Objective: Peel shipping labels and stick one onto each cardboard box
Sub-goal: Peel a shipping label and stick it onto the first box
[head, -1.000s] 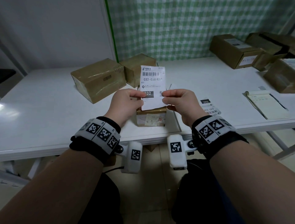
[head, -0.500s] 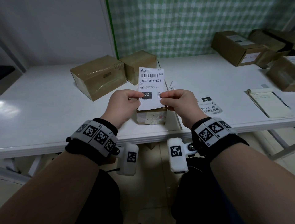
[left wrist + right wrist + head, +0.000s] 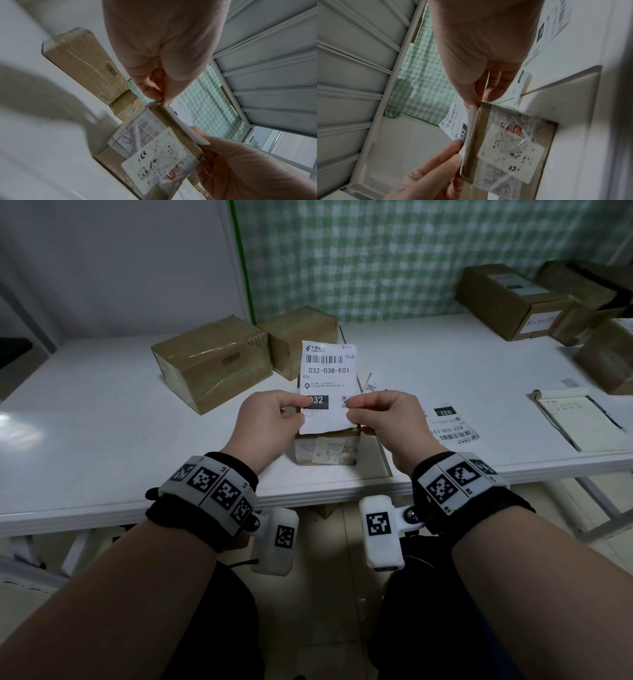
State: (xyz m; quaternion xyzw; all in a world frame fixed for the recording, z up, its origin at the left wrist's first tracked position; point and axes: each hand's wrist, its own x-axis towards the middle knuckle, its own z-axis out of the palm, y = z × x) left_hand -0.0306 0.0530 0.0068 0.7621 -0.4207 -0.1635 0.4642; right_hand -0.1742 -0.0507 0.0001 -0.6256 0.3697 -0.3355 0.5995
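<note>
Since a moment ago the label (image 3: 327,385) has sunk slightly toward the small box (image 3: 327,448) on the bench (image 3: 102,440), so sticking seems near. Left hand (image 3: 270,426) and right hand (image 3: 387,419) each pinch its lower edges, fingers (image 3: 291,405) clenched on paper, just above the box.

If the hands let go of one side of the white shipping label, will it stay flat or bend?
Probably it bends: the shipping label is thin paper, its lower edge already wavy between the left hand and the right hand. It looks very light, so it may flutter.
</note>
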